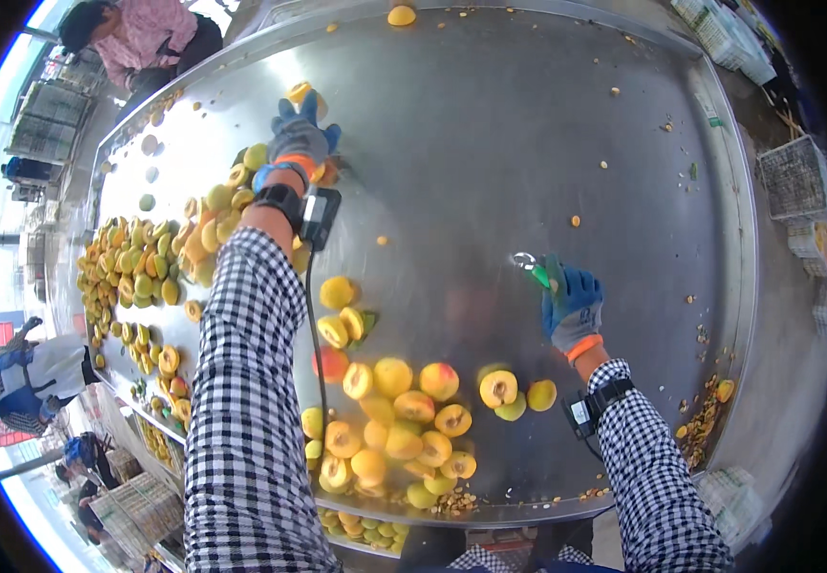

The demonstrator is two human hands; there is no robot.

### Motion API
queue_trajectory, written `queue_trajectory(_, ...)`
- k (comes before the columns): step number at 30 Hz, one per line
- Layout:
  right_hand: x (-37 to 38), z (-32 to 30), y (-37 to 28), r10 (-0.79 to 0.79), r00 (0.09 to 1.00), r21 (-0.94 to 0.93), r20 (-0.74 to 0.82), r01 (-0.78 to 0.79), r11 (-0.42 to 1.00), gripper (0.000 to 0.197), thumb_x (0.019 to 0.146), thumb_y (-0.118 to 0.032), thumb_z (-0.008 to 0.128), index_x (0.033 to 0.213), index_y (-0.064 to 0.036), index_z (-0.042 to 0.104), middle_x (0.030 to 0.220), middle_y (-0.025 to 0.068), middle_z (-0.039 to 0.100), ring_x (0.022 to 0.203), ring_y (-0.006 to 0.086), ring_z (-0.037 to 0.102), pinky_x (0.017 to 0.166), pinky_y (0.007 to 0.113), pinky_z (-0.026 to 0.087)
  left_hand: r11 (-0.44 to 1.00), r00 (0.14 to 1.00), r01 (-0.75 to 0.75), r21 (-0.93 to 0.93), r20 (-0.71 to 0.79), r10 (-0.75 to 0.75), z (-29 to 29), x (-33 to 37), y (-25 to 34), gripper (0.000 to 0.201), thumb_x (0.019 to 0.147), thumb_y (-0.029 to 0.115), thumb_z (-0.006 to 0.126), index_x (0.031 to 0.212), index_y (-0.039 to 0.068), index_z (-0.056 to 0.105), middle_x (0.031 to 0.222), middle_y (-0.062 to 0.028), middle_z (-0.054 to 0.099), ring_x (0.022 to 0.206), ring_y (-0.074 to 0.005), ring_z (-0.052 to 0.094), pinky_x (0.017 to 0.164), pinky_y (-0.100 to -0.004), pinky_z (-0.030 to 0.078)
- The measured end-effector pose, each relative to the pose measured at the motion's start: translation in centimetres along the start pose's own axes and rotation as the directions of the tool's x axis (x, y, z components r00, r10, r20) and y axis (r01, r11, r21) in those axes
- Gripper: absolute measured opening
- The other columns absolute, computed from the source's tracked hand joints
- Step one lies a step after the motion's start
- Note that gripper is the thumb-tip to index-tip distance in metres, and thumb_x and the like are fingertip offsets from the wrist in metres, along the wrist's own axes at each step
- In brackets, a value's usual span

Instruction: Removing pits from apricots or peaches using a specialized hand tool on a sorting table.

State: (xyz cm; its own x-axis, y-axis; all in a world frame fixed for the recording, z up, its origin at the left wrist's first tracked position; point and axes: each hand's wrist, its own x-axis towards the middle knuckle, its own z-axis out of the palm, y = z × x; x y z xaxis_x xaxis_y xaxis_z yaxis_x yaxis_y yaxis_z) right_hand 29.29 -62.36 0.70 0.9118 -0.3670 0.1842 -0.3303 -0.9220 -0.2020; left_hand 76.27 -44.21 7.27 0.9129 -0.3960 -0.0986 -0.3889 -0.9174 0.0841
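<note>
My left hand (pixel 302 138), in a blue and grey glove, reaches far across the metal table. Its fingers are spread over a halved peach (pixel 299 93) at the fingertips, and another peach half (pixel 324 174) shows beside the wrist. My right hand (pixel 574 304), gloved alike, is closed around a green-handled pitting tool (pixel 534 271) whose looped metal head points left. In front of me lies a heap of yellow peach halves (pixel 404 439), some with hollow centres facing up. A few more peaches (pixel 499 388) sit between that heap and my right hand.
A large pile of peach halves (pixel 136 263) covers the table's left side. Loose pits (pixel 705 420) gather at the right edge. The metal table (pixel 461 143) has a raised rim. Co-workers (pixel 150 38) stand at the far and left sides; crates (pixel 795 177) stand right.
</note>
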Motion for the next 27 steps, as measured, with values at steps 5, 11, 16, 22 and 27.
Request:
queue_trajectory(5, 0.1, 0.1, -0.1, -0.025, 1.0, 0.015, 0.013, 0.025, 1.0, 0.055, 0.084, -0.017, 0.063, 0.138, -0.0117, 0.053, 0.109, 0.009, 0.058, 0.1, 0.0304, 0.055, 0.085, 0.046, 0.044, 0.989, 0.989, 0.079, 0.123, 0.114, -0.093, 3.9, 0.3, -4.1, 0.067, 0.089, 0.054, 0.058, 0.148, 0.027, 0.043, 0.143, -0.0216, 0.048, 0.133, -0.0454, 0.044, 0.107, -0.0608, 0.036)
queue_trajectory(11, 0.1, 0.2, -0.1, -0.03, 0.999, -0.004, -0.024, 0.03, 1.0, 0.052, 0.086, -0.018, 0.062, 0.137, -0.01, 0.054, 0.105, 0.0109, 0.057, 0.097, 0.0317, 0.055, 0.083, 0.047, 0.043, 0.999, 0.99, -0.032, -0.02, -0.138, 0.029, 6.5, -10.6, -7.4, 0.061, 0.088, 0.047, 0.059, 0.143, 0.025, 0.048, 0.138, -0.0213, 0.05, 0.128, -0.043, 0.048, 0.104, -0.0582, 0.039)
queue_trajectory(16, -0.3, 0.5, -0.1, -0.021, 1.0, -0.028, 0.009, 0.021, 0.999, 0.043, 0.086, -0.018, 0.062, 0.128, -0.0083, 0.058, 0.1, 0.0126, 0.057, 0.093, 0.033, 0.055, 0.08, 0.047, 0.044, 0.993, 0.997, -0.074, -0.091, -0.026, 0.072, 3.5, -26.3, -4.1, 0.063, 0.083, 0.039, 0.068, 0.141, 0.022, 0.05, 0.136, -0.0182, 0.049, 0.127, -0.041, 0.047, 0.101, -0.0602, 0.039)
queue_trajectory(22, -0.8, 1.4, 0.4, -0.08, 0.996, -0.059, -0.035, 0.077, 0.995, 0.028, 0.088, -0.02, 0.061, 0.113, -0.007, 0.062, 0.102, 0.0141, 0.061, 0.095, 0.0351, 0.059, 0.08, 0.049, 0.046, 0.98, 0.97, -0.146, -0.134, 0.174, 0.168, 2.3, -39.5, -1.3, 0.06, 0.083, 0.034, 0.07, 0.139, 0.021, 0.052, 0.135, -0.0142, 0.047, 0.131, -0.0399, 0.043, 0.099, -0.0657, 0.035)
queue_trajectory(27, -1.4, 2.1, 0.4, -0.14, 0.98, -0.078, -0.144, 0.13, 0.988, 0.027, 0.091, -0.021, 0.058, 0.113, -0.0077, 0.063, 0.101, 0.0149, 0.064, 0.093, 0.0362, 0.061, 0.081, 0.048, 0.049, 0.92, 0.98, -0.198, -0.337, -0.055, 0.191, 2.5, -47.5, -1.4, 0.048, 0.087, 0.016, 0.068, 0.134, 0.015, 0.061, 0.144, -0.0218, 0.049, 0.135, -0.0417, 0.044, 0.109, -0.0519, 0.037)
